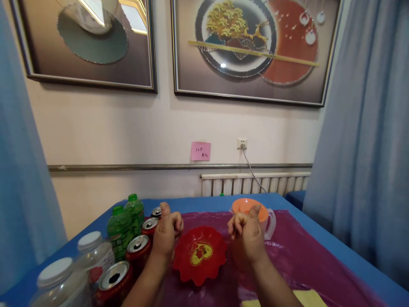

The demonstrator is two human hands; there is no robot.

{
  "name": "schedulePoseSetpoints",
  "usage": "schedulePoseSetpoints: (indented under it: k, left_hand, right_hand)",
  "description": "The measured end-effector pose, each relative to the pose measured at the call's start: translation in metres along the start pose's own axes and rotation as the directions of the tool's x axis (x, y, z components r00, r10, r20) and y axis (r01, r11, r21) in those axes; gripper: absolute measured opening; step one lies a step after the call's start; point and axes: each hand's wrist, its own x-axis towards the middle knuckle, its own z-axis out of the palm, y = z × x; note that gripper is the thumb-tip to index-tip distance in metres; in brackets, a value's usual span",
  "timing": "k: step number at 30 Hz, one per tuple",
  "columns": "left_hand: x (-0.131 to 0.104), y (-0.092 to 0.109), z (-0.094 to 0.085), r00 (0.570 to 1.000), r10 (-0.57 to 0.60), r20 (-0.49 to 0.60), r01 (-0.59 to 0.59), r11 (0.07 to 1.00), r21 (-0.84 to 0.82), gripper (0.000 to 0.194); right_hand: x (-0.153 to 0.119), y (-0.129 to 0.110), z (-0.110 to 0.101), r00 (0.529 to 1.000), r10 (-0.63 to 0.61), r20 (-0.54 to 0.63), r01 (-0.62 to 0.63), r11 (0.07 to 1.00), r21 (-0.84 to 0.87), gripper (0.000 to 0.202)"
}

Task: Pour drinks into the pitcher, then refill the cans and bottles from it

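My left hand [166,232] is raised in a loose fist with the thumb pointing up and nothing visible in it. It hovers between a row of red drink cans [139,247] and a red scalloped dish [211,273] with a yellow heart print. My right hand [251,232] makes the same thumb-up fist to the right of the dish, also without anything visible in it. Behind it, partly covered, stands a clear plastic pitcher [271,224] with an orange funnel-like top [244,204].
Green bottles [119,232] and clear jars with white lids [59,283] line the left side. A purple plastic sheet [306,256] covers part of the blue table [354,266]. Yellow cloth or paper [309,297] lies at the near right. Blue curtains [367,149] hang at both sides.
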Motion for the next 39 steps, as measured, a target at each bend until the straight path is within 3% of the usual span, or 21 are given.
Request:
schedulePoseSetpoints:
  k: [9,39]
  left_hand:
    - [-0.005,0.010,-0.003,1.000,0.028,-0.006,-0.028,0.999,-0.047,0.080]
    - [-0.009,0.004,0.004,0.997,0.074,0.005,-0.074,0.997,0.015,0.075]
  right_hand:
    - [0.005,-0.004,-0.004,0.999,0.041,-0.028,-0.040,0.999,0.035,0.081]
    - [0.006,0.011,-0.002,0.999,0.026,0.021,-0.027,0.998,0.052,0.082]
